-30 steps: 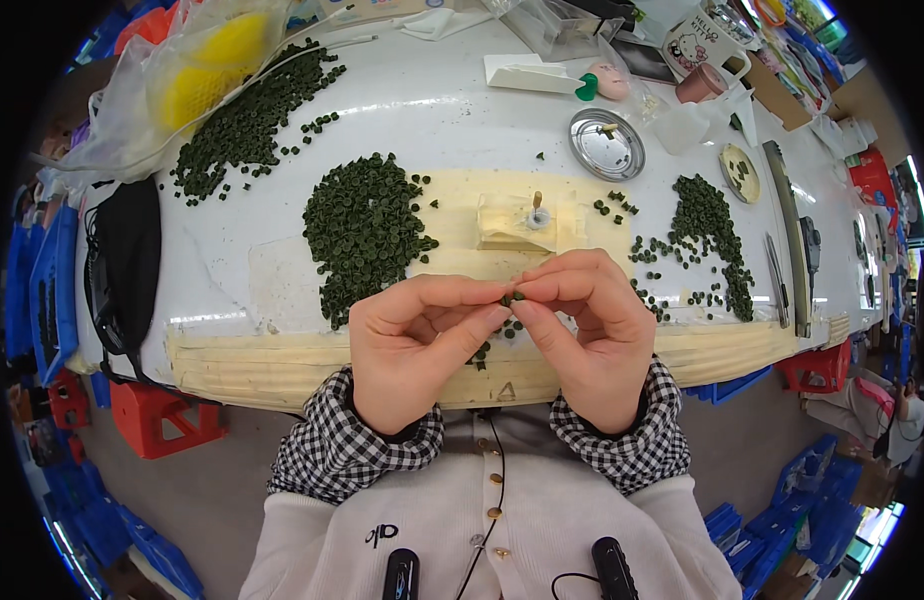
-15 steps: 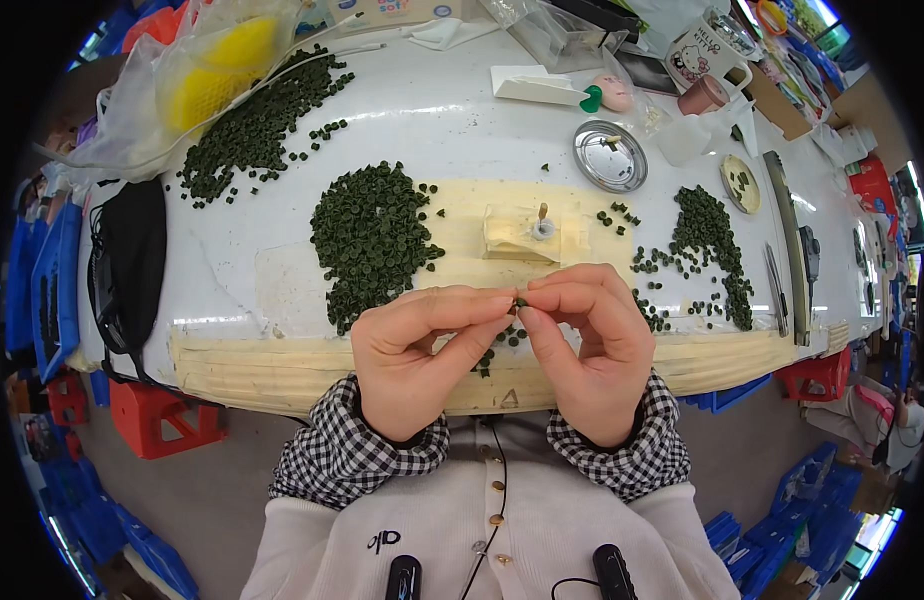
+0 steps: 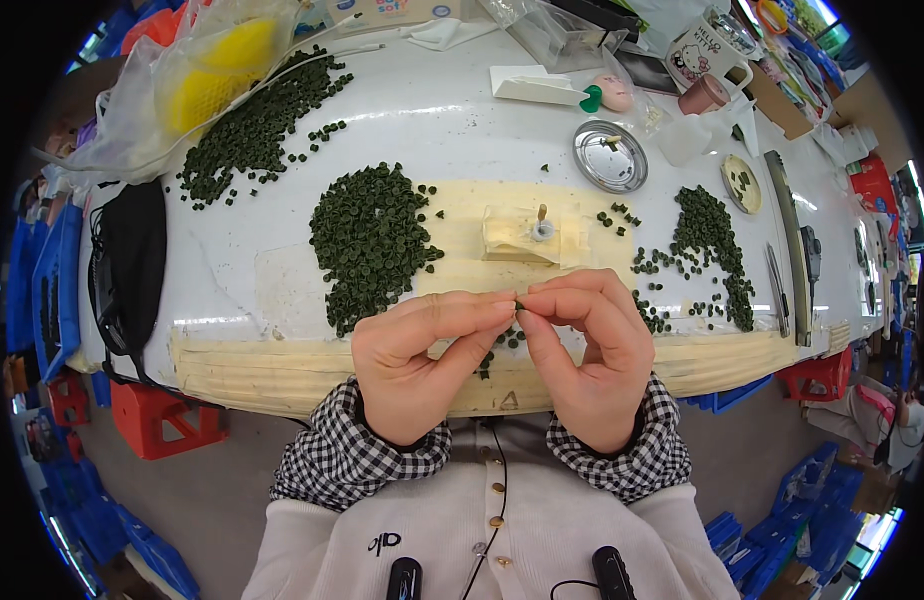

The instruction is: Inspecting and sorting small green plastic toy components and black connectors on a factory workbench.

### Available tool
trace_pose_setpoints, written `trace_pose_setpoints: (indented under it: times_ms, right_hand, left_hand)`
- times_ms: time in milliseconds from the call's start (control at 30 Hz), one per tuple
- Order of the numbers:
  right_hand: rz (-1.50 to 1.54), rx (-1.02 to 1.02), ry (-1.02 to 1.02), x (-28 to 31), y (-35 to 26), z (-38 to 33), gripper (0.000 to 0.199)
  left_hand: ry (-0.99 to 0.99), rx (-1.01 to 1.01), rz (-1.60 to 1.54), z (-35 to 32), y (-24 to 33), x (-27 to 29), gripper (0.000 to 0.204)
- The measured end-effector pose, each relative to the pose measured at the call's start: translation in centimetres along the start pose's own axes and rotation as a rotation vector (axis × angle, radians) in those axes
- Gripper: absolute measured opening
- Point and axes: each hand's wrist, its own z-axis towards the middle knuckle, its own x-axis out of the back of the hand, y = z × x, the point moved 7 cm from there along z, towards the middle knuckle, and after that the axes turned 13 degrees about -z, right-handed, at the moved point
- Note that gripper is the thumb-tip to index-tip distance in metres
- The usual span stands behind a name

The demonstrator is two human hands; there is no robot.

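My left hand (image 3: 422,350) and my right hand (image 3: 592,350) meet above the table's near edge, thumb and forefinger of each pinched together. Between their fingertips sits a small dark green round part (image 3: 519,305), mostly covered by the fingers. A few similar green parts (image 3: 485,365) lie on the table below the hands. Just beyond is a block wrapped in cream tape (image 3: 512,240), with a short upright peg (image 3: 542,214) on it. A large heap of small green parts (image 3: 370,235) lies to the left, and a looser heap (image 3: 710,235) to the right.
Another green heap (image 3: 257,125) lies far left beside a plastic bag with something yellow (image 3: 227,75). A round metal lid (image 3: 610,157), a small dish (image 3: 741,184), tweezers (image 3: 777,290) and a long metal bar (image 3: 790,250) are at right. A black cloth item (image 3: 130,270) lies at the left edge.
My fingertips have shifted very slightly, and less of the green part shows between them. The heaps and the taped block stay where they were.
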Motion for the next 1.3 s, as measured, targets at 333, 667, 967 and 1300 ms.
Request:
trace_pose_setpoints:
  times_ms: [333,667,967,1300]
  right_hand:
    - [0.059,0.035,-0.125,0.0,-0.5,-0.5,0.024]
    - [0.061,0.092,-0.187,-0.3,-0.9,-0.7,0.032]
    - [0.054,0.102,-0.181,-0.3,-0.8,-0.8,0.032]
    - [-0.029,0.160,-0.198,0.0,-1.2,-0.6,0.035]
  left_hand:
    - [0.092,0.180,-0.254,-0.4,-0.8,0.1,0.022]
    - [0.109,0.240,-0.415,-0.4,-1.3,0.4,0.020]
    - [0.099,0.158,-0.273,-0.5,-1.2,0.6,0.019]
    - [0.098,0.162,-0.206,-0.4,-1.0,0.5,0.017]
